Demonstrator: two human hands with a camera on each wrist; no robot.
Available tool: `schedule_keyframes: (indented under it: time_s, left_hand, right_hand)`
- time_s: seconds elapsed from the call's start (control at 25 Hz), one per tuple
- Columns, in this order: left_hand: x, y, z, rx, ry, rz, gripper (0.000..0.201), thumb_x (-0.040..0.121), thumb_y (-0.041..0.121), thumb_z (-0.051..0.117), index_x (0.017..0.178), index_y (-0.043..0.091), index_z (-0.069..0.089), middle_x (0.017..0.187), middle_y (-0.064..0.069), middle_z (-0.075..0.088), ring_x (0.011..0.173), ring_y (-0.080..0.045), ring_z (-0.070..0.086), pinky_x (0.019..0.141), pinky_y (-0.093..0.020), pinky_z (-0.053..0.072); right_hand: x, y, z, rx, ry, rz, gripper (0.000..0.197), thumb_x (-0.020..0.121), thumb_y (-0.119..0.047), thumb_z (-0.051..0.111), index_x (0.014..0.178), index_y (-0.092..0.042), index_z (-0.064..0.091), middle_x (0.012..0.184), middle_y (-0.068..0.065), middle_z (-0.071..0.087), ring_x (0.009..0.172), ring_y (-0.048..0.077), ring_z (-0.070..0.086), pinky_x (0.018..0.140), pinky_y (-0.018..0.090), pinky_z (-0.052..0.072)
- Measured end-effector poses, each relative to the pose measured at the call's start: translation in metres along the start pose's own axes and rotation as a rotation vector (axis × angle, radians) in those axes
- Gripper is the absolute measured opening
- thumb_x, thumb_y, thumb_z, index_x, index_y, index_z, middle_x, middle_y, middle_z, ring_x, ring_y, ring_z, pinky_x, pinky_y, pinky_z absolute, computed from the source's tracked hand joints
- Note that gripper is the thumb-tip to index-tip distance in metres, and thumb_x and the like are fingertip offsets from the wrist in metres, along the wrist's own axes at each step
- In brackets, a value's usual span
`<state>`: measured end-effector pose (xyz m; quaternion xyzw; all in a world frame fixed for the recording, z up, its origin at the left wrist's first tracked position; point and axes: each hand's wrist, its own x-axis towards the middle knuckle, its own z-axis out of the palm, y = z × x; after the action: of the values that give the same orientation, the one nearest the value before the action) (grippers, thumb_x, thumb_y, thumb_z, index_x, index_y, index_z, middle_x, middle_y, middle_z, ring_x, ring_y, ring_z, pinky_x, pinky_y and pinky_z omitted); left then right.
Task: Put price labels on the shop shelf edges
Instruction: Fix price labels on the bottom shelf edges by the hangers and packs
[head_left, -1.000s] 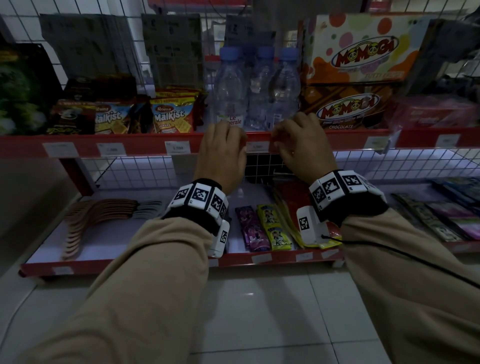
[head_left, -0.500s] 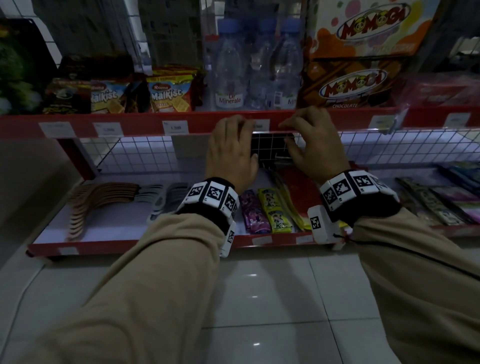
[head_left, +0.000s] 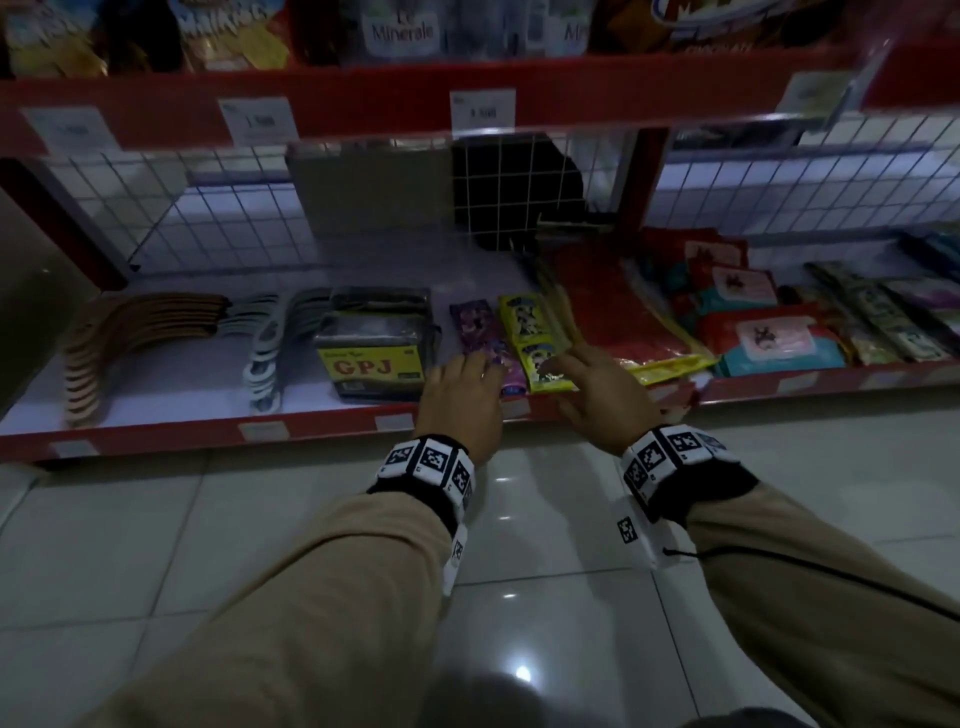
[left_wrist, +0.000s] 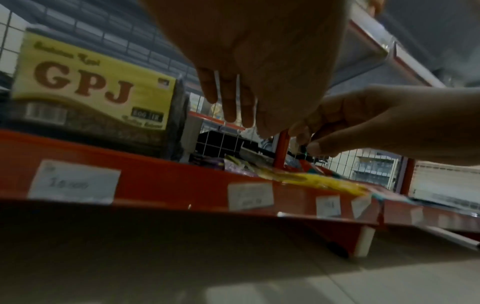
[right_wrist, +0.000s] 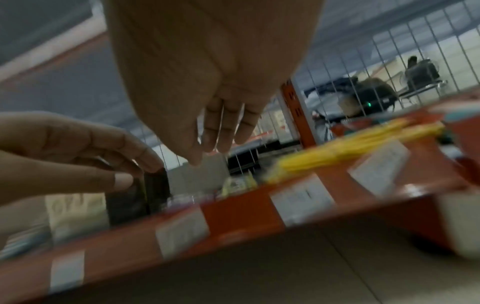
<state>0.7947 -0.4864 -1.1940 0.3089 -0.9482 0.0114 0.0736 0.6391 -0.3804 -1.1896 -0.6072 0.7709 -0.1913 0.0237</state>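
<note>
Your left hand (head_left: 464, 399) and right hand (head_left: 597, 395) hang over the red bottom shelf edge (head_left: 322, 423); both have loose, straight fingers and hold nothing. White price labels (left_wrist: 250, 196) sit stuck along it.

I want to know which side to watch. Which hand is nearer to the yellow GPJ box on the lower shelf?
Left. The left hand hovers just right of the GPJ box, at the shelf's front edge. The right hand is farther right, beyond the left hand, over the yellow sachets.
</note>
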Motion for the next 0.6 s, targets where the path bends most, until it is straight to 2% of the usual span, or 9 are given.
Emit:
schedule_keyframes:
  time_s: [0.16,0.28,0.48,0.6]
  left_hand:
    - [-0.017,-0.005,0.033,-0.005,-0.096,0.017,0.051,0.09,0.024,0.048,0.139,0.019,0.037,0.137,-0.002,0.041,0.123,-0.023,0.039,0.098,-0.035,0.032]
    - [-0.025,-0.005,0.043,-0.006,-0.078,0.015,0.055,0.087,0.024,0.05,0.141,0.018,0.036,0.14,-0.001,0.038,0.125,-0.023,0.036,0.096,-0.035,0.033]
    - [-0.024,-0.008,0.05,-0.036,-0.034,0.009,0.055,0.085,0.022,0.053,0.138,0.017,0.04,0.136,-0.002,0.041,0.121,-0.024,0.038,0.093,-0.035,0.035]
    - [-0.023,-0.009,0.05,-0.053,-0.009,0.015,0.053,0.084,0.021,0.053,0.136,0.016,0.043,0.134,-0.003,0.044,0.12,-0.024,0.04,0.091,-0.035,0.034]
  right_hand:
    - [-0.02,0.01,0.034,-0.079,-0.076,-0.039,0.033,0.078,-0.006,0.061,0.111,-0.005,0.063,0.108,0.017,0.058,0.101,0.037,0.054,0.077,0.041,0.047]
    - [-0.025,0.012,0.046,-0.133,-0.063,-0.045,0.037,0.078,-0.006,0.06,0.115,-0.004,0.063,0.113,0.017,0.058,0.098,0.039,0.055,0.08,0.046,0.048]
    - [-0.028,0.006,0.059,-0.185,-0.001,-0.061,0.049,0.074,-0.009,0.064,0.122,-0.007,0.059,0.117,0.016,0.059,0.101,0.036,0.056,0.081,0.043,0.049]
    - [-0.026,0.001,0.058,-0.201,0.022,-0.035,0.045,0.072,-0.009,0.064,0.117,-0.005,0.06,0.113,0.018,0.057,0.097,0.037,0.055,0.076,0.044,0.048]
